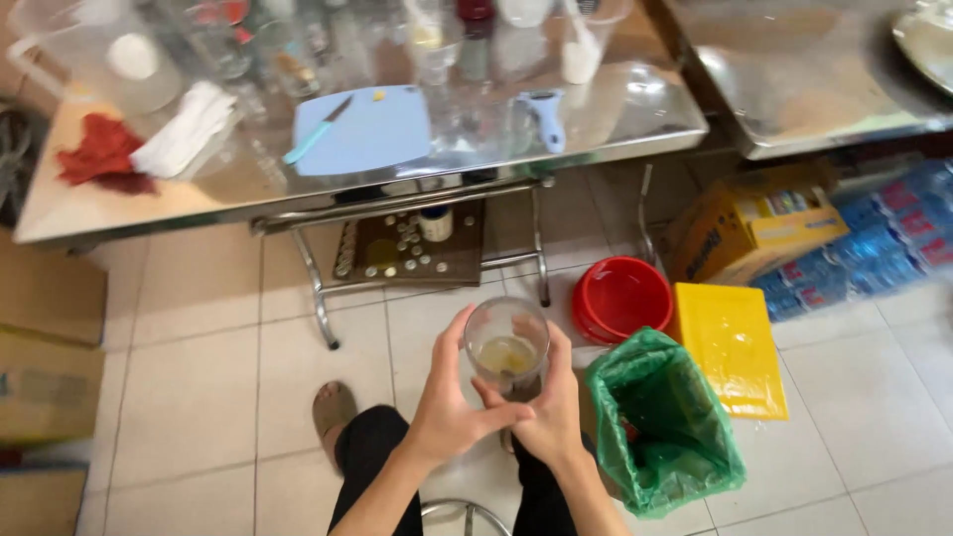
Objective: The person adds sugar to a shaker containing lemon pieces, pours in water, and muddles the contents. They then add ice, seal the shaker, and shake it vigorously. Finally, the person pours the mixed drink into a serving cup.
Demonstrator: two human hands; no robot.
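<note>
Two steel tables fill the top of my view: the long one (596, 124) on the left, crowded with jars and glassware at the back, and a second one (794, 99) at the right. On the long table I see a pale blue cutting board (387, 134) with a light-handled knife (318, 131) across its corner, a white cloth (187, 129) beside a red cloth (99, 154), and a peeler (545, 117) near the front edge.

Down to the floor: cardboard boxes (45, 337) at the left, a yellow carton (754, 223) and wrapped water bottles (874, 243) at the right, then a yellow cutting board (733, 347) lying flat, touching a red basin (620, 298).

Closer in, a bin lined with a green bag (660, 422) stands open just right of the hands.

Now the small stuff. The left hand (452, 397) wraps the clear glass (506, 345) from its side, fingers clamped on the wall, thumb up near the rim. The right hand (551, 412) cups it from below and behind, fingers closed on it too. The glass sits held above the tiled floor, between the knees, mouth tipped toward me, a little yellowish residue in the bottom.

What worries me: wet glass over hard tile. If either grip eases, I reckon it slides and shatters by that sandalled foot (335, 407). Tip it further and the residue could run onto the fingers rather than into the bag.
</note>
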